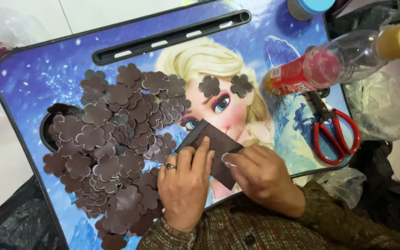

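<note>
Together, the fingertips of both hands press on a folded dark brown square of thin foam sheet (pixel 211 147) that lies tilted on the near middle of the tabletop. The left hand (pixel 184 185), with a ring on one finger, lays its fingers flat and close together on the sheet's left part, while the right hand (pixel 258 175) pinches the sheet's right edge between thumb and forefinger, the other fingers curled under. Both wrists come out of brown knitted sleeves (pixel 255 227) at the near edge. Just left of the left hand, and touching it, spreads a large heap of dark brown flower-shaped foam cut-outs (pixel 116 143), overlapping one another and partly covering a round cup hole at the table's left edge. Two more flower cut-outs (pixel 225 85) lie side by side, apart from the heap, just beyond the folded sheet. All this rests on a small blue lap table with a cartoon picture and a black rim (pixel 38 83), which has a long black slot near its far edge. To the right lie red-handled scissors (pixel 336 132), closed, and beyond them a clear plastic bottle with a red label and yellow cap (pixel 343 58) lying on its side. A blue-lidded jar (pixel 309 7) stands at the far right corner.
</note>
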### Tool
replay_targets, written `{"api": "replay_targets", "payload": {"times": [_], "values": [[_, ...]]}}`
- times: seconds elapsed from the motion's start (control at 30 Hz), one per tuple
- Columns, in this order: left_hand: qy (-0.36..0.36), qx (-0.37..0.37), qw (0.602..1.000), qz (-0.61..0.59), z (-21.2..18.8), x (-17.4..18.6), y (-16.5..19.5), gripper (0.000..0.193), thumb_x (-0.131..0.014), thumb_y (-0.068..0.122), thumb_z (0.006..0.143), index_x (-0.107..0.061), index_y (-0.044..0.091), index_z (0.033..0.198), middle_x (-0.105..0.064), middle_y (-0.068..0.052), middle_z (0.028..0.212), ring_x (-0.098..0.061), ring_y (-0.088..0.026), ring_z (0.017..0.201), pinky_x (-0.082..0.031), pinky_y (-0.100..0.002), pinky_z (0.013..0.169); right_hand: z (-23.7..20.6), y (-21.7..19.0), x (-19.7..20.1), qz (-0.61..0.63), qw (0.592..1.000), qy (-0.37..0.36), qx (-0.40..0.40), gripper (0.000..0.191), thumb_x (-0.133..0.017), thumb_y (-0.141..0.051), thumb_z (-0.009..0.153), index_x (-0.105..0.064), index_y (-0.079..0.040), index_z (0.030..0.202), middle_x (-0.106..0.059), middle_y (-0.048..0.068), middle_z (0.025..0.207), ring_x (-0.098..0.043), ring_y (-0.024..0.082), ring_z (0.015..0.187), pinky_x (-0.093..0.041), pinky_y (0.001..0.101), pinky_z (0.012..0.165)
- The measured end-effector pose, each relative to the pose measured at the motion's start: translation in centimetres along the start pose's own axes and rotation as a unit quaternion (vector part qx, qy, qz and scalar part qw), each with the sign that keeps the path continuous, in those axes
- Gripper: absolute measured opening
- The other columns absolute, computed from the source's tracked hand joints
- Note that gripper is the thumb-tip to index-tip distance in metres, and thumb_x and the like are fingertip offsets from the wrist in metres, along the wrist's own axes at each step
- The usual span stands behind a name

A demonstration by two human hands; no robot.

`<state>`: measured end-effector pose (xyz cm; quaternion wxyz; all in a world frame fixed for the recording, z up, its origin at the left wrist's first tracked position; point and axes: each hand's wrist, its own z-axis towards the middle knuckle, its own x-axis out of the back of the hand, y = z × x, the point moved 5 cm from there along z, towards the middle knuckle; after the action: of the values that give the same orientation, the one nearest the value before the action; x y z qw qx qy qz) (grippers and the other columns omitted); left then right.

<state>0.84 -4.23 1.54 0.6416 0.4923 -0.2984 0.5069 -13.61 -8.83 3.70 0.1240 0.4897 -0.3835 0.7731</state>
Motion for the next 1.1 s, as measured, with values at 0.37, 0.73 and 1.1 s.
{"api": "replay_targets", "payload": {"times": [0.37, 0.73, 1.1], "values": [[-0.021, 0.048, 0.997, -0.064, 0.1, 0.1, -0.2, 0.021, -0.076, 0.029, 0.091, -0.070, 0.016, 0.106, -0.061, -0.002, 0.088, -0.062, -0.021, 0.078, -0.046, -0.038, 0.068, 3.9, 1.3, -0.6, -0.023, 0.995, 0.088, -0.043, 0.016, -0.076, -0.004, 0.086, -0.071, -0.006, 0.100, -0.063, 0.010, 0.085, -0.063, 0.031, 0.078, -0.048, 0.0427, 0.069], [-0.027, 0.037, 0.997, -0.061, 0.3, 0.2, -0.1, 0.022, -0.076, 0.028, 0.090, -0.072, 0.014, 0.107, -0.060, -0.002, 0.087, -0.062, -0.022, 0.076, -0.046, -0.037, 0.066, 2.8, 1.3, -0.7, -0.031, 0.998, 0.058, -0.012, 0.014, -0.076, -0.007, 0.086, -0.071, -0.008, 0.099, -0.065, 0.008, 0.086, -0.063, 0.029, 0.080, -0.048, 0.0417, 0.070], [-0.007, 0.086, 0.986, -0.145, 0.8, 0.1, -0.7, 0.016, -0.080, 0.024, 0.086, -0.069, 0.014, 0.093, -0.067, 0.000, 0.088, -0.063, -0.023, 0.076, -0.045, -0.040, 0.067, 2.0, 1.8, -0.6, -0.008, 0.999, 0.031, 0.044, 0.015, -0.075, -0.005, 0.086, -0.069, -0.007, 0.100, -0.064, 0.009, 0.086, -0.065, 0.029, 0.080, -0.050, 0.0417, 0.068]]}}
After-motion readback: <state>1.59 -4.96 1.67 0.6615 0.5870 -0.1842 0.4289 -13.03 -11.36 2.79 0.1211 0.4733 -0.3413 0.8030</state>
